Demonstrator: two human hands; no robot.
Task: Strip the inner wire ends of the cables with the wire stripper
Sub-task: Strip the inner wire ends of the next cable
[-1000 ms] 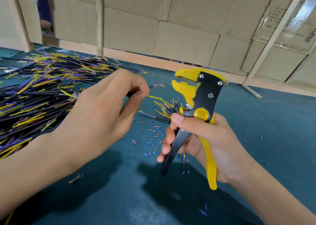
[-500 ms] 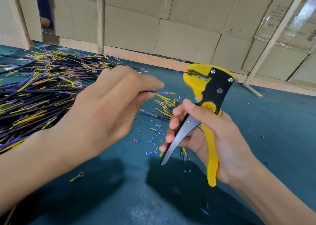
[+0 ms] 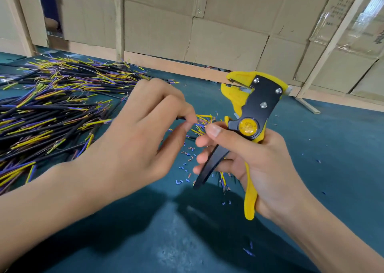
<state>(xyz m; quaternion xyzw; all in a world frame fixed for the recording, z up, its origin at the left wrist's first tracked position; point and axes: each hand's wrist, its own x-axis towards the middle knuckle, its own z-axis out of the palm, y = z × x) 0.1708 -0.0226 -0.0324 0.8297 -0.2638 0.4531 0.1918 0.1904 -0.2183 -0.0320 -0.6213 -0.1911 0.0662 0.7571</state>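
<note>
A thin black cable point(image 3: 182, 118) is pinched between the thumb and forefinger of the left hand point(image 3: 141, 135), its end hidden behind the fingertips. Just beside it, the right hand point(image 3: 255, 164) is wrapped around the handles of a yellow and black wire stripper point(image 3: 251, 115), which is held upright with its head above the fist; the thumb is laid across the pivot, and the handles are spread apart. The stripper's mouth is not yet reached by the cable. The step in hand is judged to be feeding a wire end into the tool; next, the end would need to be guided up into the mouth and the handles squeezed. On the teal table point(image 3: 332, 148), a large pile of black cables point(image 3: 47, 110) with yellow and purple inner wires is spread toward the far left edge. Small snipped insulation bits point(image 3: 187, 164) are scattered beneath the hands. Cardboard boxes point(image 3: 228, 44) are stacked beyond the far edge.
</note>
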